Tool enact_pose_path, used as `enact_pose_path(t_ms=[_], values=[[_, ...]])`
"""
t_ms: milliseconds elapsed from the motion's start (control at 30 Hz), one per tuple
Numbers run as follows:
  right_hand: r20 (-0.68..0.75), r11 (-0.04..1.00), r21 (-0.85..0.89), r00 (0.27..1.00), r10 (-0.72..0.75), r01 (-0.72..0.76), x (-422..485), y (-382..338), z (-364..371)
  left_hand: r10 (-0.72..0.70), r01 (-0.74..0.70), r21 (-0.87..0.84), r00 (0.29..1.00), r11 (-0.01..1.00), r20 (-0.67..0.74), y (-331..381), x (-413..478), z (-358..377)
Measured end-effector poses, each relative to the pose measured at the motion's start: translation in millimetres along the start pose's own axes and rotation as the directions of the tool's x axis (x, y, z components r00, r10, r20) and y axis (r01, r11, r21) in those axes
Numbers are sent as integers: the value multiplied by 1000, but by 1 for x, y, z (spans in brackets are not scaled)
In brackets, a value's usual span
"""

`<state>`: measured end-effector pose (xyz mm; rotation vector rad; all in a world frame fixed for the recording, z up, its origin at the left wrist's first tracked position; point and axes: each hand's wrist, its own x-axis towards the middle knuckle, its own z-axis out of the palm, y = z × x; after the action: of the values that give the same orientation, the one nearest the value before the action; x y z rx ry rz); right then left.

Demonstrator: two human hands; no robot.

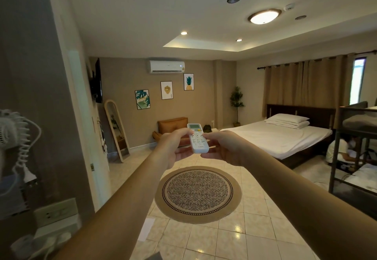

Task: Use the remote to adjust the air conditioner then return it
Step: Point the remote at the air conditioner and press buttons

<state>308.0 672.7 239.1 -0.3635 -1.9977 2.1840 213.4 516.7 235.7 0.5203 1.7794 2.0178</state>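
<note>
A white remote (pixel 198 139) with a small screen at its top is held out in front of me, pointing toward the far wall. My left hand (pixel 172 147) grips its left side, thumb resting on the upper buttons. My right hand (pixel 223 147) holds its right side, thumb touching the buttons. The white air conditioner (pixel 166 66) hangs high on the far brown wall, above three framed pictures; I cannot tell whether its flap is open.
A round woven rug (pixel 197 194) lies on the tiled floor below my arms. A bed (pixel 281 137) stands at right, a bunk frame (pixel 350 157) beyond it with a person crouched beside it. A mirror (pixel 117 131) leans left; a fan (pixel 10 129) and sockets sit near left.
</note>
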Motion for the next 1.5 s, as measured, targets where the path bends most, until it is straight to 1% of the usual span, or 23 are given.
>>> enact_pose_path(t_ms=[267, 367, 567, 767, 900, 1500], values=[[-4, 1000, -23, 1000, 2, -2, 0, 3, -2, 2, -2, 17, 1000, 1000, 28, -1, -2, -3], [0, 998, -56, 1000, -14, 14, 0, 5, -4, 20, -21, 42, 999, 999, 46, -2, -1, -3], [-17, 985, -153, 996, -85, 81, 1, 12, -16, 95, -102, 46, 988, 994, 125, -10, 0, -5], [-27, 972, -174, 986, -166, 158, -1, 17, -23, 223, -238, 123, 967, 964, 125, -20, 3, -1], [-30, 968, -164, 980, -197, 189, -6, 18, -25, 280, -299, 183, 952, 937, 123, -21, 4, 4], [-35, 964, -194, 981, -190, 180, -16, 23, -35, 292, -311, 219, 949, 925, 115, -26, -10, 17]])
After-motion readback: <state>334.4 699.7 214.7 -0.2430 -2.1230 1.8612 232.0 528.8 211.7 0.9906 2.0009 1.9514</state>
